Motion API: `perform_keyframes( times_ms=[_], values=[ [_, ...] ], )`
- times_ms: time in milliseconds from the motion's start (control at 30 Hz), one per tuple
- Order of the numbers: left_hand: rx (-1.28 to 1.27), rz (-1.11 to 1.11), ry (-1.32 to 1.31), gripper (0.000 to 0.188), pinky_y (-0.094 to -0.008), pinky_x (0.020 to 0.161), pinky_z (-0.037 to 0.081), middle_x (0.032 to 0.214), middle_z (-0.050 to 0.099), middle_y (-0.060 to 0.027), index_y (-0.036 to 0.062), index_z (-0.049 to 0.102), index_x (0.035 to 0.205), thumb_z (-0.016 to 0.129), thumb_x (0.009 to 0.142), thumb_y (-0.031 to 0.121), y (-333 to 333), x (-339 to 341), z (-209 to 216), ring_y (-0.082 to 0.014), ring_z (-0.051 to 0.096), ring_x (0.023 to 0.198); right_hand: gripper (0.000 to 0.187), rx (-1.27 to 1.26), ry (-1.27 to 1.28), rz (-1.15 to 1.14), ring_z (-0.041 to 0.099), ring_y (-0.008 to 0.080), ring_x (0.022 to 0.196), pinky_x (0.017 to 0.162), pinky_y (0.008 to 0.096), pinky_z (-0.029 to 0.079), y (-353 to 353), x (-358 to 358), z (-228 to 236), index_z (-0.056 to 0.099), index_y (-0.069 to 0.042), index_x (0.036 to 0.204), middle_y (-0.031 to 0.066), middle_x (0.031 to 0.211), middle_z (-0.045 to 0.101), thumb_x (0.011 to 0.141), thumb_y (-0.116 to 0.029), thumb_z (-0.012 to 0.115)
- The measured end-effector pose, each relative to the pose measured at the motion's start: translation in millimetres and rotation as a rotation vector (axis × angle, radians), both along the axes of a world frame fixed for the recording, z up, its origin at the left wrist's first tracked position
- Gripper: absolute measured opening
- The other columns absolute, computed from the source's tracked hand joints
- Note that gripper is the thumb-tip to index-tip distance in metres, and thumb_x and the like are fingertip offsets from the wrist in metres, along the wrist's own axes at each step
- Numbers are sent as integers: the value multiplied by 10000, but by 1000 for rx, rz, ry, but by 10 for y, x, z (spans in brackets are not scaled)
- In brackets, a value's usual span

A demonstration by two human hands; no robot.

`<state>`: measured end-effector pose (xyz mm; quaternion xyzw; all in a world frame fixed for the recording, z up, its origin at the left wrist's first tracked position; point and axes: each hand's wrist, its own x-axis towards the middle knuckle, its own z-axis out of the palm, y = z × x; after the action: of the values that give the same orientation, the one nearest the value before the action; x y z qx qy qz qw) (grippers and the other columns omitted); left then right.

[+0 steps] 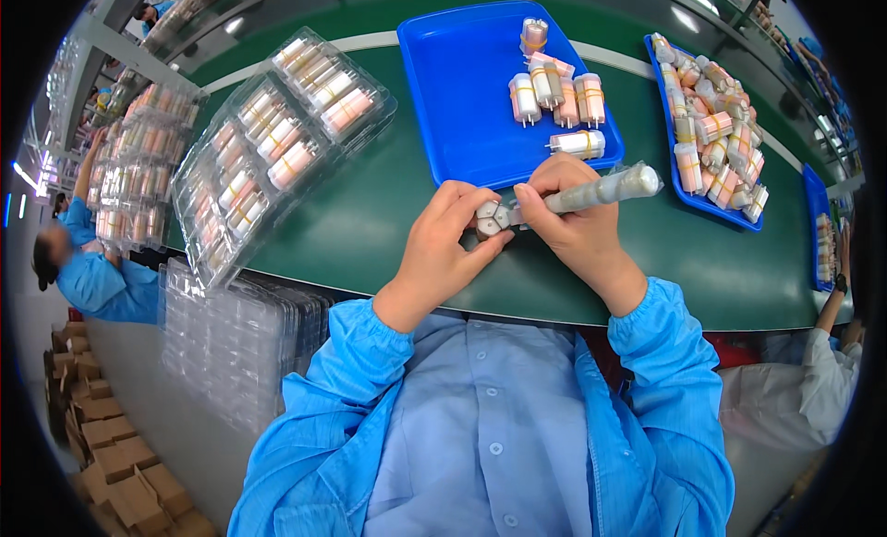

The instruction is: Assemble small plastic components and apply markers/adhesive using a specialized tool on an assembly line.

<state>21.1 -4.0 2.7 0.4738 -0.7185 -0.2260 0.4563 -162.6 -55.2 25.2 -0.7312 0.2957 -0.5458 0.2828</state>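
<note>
Just in front of the blue tray (457, 121), my left hand (427, 255) pinches a small bundle of cylinders (492, 219), whose rounded grey ends face up. My right hand (596, 241) grips a pen-like tool (601, 188) with a thick, translucent handle pointing right. Its narrow tip is beside the bundle, but whether they touch I cannot tell. Several white and pink cylinder bundles (547, 86), tied with yellow bands and showing thin pins, occupy the tray's right side.
Another blue tray (716, 211), heaped with similar bundles (725, 135), stands on the green table (407, 163) at right. Left lies a clear plastic tray (208, 269) of bundles. Below it are stacked clear trays (226, 338). Cardboard boxes (125, 454) lie lower left; co-workers flank me.
</note>
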Motion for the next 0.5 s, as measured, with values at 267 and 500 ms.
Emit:
perform_keyframes(
  times_ms=[267,500],
  values=[
    [-70,14,-70,441,-324,714,557,1014,623,-91,48,667,1149,835,741,41,-24,13,-18,-222,649,863,195,2,51,-58,559,162,576,512,317,413,-29,46,-10,616,-25,716,54,683,601,822,-31,779],
    [-108,31,-83,441,-338,680,540,992,618,-98,49,671,1145,838,737,51,-23,-2,-38,-227,638,833,189,35,85,-64,566,164,563,509,320,427,4,61,14,611,-19,731,55,683,600,839,-34,765]
  ],
)
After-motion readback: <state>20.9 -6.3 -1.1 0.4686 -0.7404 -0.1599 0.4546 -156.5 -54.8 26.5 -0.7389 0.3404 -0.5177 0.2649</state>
